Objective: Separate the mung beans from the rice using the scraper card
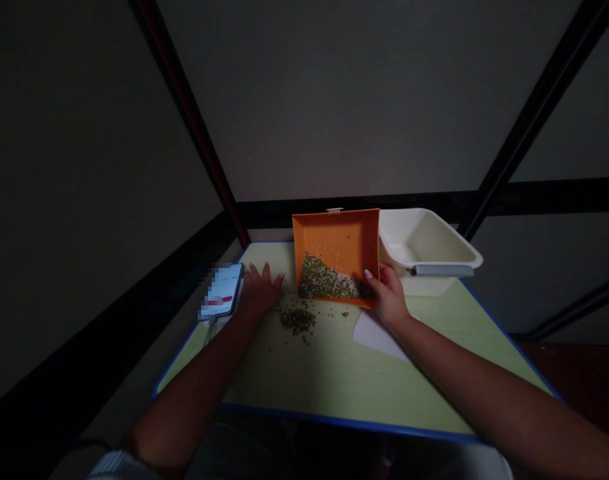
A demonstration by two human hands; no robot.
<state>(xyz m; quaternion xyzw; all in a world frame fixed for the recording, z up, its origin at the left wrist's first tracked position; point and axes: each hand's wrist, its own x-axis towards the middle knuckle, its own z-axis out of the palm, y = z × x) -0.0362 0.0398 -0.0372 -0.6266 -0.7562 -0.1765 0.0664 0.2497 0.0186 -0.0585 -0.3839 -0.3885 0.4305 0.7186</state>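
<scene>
Your right hand (387,298) is clamped on the near right corner of the orange tray (337,240), fingers and thumb closed around its rim. The tray stands tilted on the table, its far edge raised and its low edge toward you. Its load of green beans (324,280), mixed with some white grains (341,283), lies banked along the low edge, while a few white grains sit higher up the tray floor.

Your left hand (258,291) rests palm down on the table, just beside the tray but not touching it, its fingers slightly apart. A loose heap of spilled beans (297,320) lies on the tabletop just below that hand, with scattered strays around it.

The table (304,373) has a pale green top with a blue edge. A phone (221,290) with a blurred screen and a cable lies at its left edge, close to your left hand. A white basin (424,240) with a grey handle sits past the tray on the right — touching it. A sheet of white paper (377,337) lies under your right hand.
</scene>
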